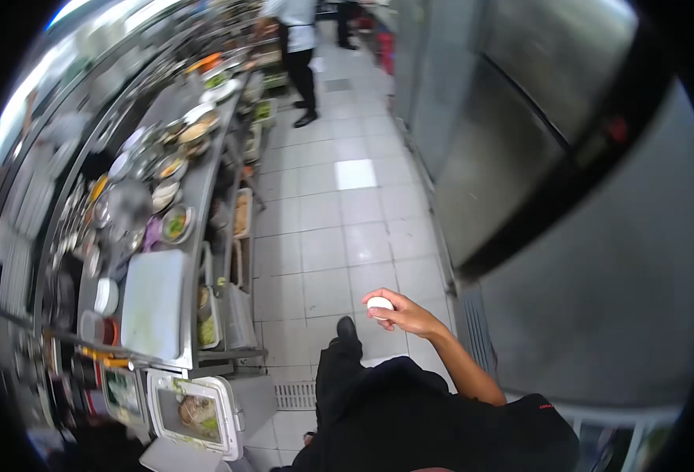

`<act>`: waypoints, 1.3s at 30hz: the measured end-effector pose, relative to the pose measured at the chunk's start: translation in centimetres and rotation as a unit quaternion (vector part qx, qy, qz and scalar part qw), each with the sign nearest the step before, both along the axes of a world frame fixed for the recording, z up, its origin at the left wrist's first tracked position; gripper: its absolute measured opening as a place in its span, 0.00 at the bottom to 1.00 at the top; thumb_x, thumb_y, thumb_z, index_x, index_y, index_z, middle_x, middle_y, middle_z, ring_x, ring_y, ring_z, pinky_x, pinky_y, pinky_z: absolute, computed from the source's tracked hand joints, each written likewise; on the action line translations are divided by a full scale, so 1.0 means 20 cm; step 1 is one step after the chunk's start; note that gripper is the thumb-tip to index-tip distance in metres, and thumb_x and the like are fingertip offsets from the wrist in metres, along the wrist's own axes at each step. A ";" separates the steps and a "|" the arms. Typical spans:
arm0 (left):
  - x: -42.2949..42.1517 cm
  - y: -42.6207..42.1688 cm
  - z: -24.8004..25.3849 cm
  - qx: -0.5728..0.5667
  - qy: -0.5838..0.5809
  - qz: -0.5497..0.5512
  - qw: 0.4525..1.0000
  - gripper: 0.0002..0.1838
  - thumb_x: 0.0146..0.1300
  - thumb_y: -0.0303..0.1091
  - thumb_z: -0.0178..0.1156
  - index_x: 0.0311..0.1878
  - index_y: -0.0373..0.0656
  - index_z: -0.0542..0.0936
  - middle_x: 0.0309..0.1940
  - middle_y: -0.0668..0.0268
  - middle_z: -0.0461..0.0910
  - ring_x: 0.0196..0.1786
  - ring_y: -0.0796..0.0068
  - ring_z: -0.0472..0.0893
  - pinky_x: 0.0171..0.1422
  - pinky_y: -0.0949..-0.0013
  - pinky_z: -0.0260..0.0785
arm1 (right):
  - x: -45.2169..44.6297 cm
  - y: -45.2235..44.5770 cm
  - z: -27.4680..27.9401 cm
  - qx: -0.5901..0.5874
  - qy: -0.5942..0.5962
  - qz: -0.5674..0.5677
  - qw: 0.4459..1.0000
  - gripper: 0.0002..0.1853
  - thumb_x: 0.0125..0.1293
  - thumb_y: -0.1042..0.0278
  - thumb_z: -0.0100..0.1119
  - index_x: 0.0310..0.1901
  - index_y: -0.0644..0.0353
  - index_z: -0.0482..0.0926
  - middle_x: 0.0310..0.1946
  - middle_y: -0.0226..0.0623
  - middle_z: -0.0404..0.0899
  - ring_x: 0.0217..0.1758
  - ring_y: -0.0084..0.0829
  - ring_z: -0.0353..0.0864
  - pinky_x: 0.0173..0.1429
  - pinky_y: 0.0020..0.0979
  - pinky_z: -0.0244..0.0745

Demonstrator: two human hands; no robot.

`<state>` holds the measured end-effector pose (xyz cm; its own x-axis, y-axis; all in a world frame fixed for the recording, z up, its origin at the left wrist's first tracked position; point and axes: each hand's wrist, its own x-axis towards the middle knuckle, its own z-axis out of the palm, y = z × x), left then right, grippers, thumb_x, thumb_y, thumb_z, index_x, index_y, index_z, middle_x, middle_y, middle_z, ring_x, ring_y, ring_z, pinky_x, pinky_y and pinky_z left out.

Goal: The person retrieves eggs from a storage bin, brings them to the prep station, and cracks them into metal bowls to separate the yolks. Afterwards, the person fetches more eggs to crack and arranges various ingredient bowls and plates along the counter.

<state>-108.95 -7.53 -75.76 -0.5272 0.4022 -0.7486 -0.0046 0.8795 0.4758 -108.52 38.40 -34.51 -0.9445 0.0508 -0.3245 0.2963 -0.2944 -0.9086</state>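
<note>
My right hand [400, 313] is closed around a white egg [379, 307], held out in front of my body above the tiled floor. The thumb and fingers wrap its sides, and its pale top shows between them. Of my left hand [308, 437], only a small patch of skin seems to show beside my dark clothing. Its fingers cannot be made out. My dark shoe [348, 329] is on the floor just left of the egg.
A steel counter [193, 283] runs along the left with a white cutting board [153, 303] and several bowls. An open white bin [233, 405] with food scraps stands at its near end. Steel refrigerator doors [512, 157] line the right. A person [300, 59] stands farther down the aisle.
</note>
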 end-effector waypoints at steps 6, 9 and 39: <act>-1.42 0.89 0.16 0.168 0.094 0.170 0.967 0.19 0.66 0.49 0.53 0.48 0.44 0.79 0.45 0.55 0.80 0.48 0.54 0.79 0.53 0.57 0.71 | -0.94 0.44 0.13 0.003 0.034 0.040 0.999 0.17 0.67 0.69 0.49 0.58 0.56 0.69 0.33 0.28 0.69 0.29 0.18 0.64 0.35 0.22 0.65; -2.17 1.43 0.72 0.243 0.176 0.213 0.930 0.19 0.62 0.45 0.61 0.48 0.40 0.79 0.38 0.55 0.82 0.42 0.59 0.81 0.45 0.62 0.72 | -1.29 0.73 0.17 -0.031 0.055 -0.007 0.998 0.19 0.67 0.72 0.45 0.60 0.57 0.68 0.37 0.31 0.72 0.32 0.20 0.67 0.38 0.25 0.70; -6.03 3.22 2.06 0.218 0.527 0.327 0.754 0.10 0.62 0.27 0.58 0.47 0.41 0.81 0.46 0.60 0.78 0.42 0.66 0.79 0.42 0.69 0.71 | -6.48 2.46 0.33 0.088 0.191 0.098 0.973 0.24 0.65 0.63 0.62 0.59 0.61 0.68 0.38 0.31 0.78 0.34 0.20 0.78 0.36 0.23 0.73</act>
